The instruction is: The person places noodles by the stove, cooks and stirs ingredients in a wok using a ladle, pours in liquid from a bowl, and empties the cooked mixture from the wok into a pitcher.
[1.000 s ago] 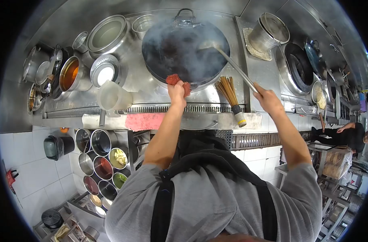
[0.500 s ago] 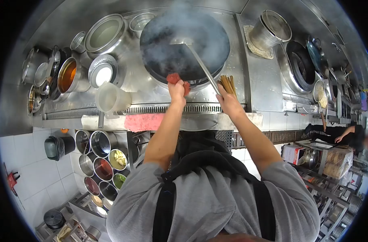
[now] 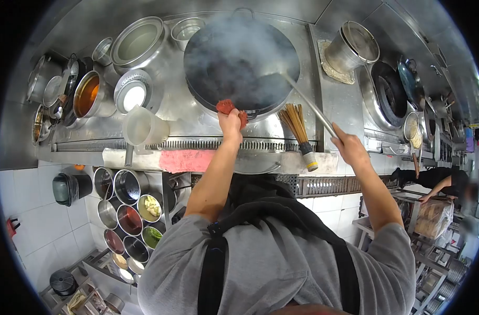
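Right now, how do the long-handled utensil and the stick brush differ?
The utensil is gripped in the right hand; the brush rests unheld at the counter's front edge.
The utensil's head is at the smoky wok; the brush sits outside it.
The utensil has one slim shaft; the brush is many brown sticks, bound at one end.
Shared: both slant.

Left of my hands, white tiled wall and floor sections (image 3: 32, 231) adjoin a panel of stainless steel (image 3: 14, 113). Below my right hand, a slotted floor grating (image 3: 328, 186) borders pale tiles. Farther right, metal shelving (image 3: 433, 278) stands beyond my forearm. Reflected light marks the steel back wall (image 3: 281, 11) ahead of both hands.
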